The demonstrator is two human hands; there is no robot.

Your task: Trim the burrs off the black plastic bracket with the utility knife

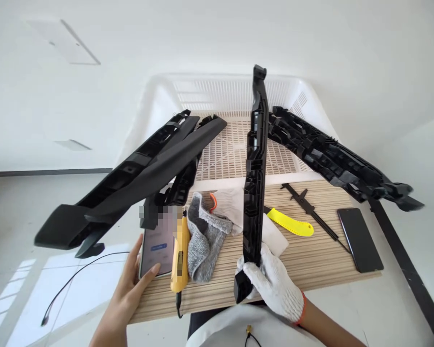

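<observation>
1. White slatted plastic basket [235, 91] stands at the far edge of the counter [311, 270], open side up. Its floor shows bare in the middle.
2. Black moulded trim pieces lean out of the basket. A left bundle of trim [137, 178] rests on the basket's left rim and runs out past the counter's left edge, its broad end lowest. A right trim piece [332, 156] crosses the right rim and ends beyond the counter's right side.
3. Right hand [273, 284], in a white knit glove with an orange cuff, is clamped around the lower end of a black trim strip [256, 178].
4. The strip's long axis stands close to upright. Its lower end sits at the near counter edge in the glove; its upper end points up and away, in front of the basket's back wall. The ribbed side faces the camera.
5. Left hand [130, 284], bare, is open, its fingers spread on the lower left corner of a lit phone [158, 246] lying at the counter's left edge. It touches the phone without closing on it.
6. Just right of the phone lies a yellow tool [180, 250], then a grey cloth [206, 241].
7. Farther right lie a yellow-handled knife [291, 222], a thin black rod [314, 212] and a dark phone [359, 238], screen off.
</observation>
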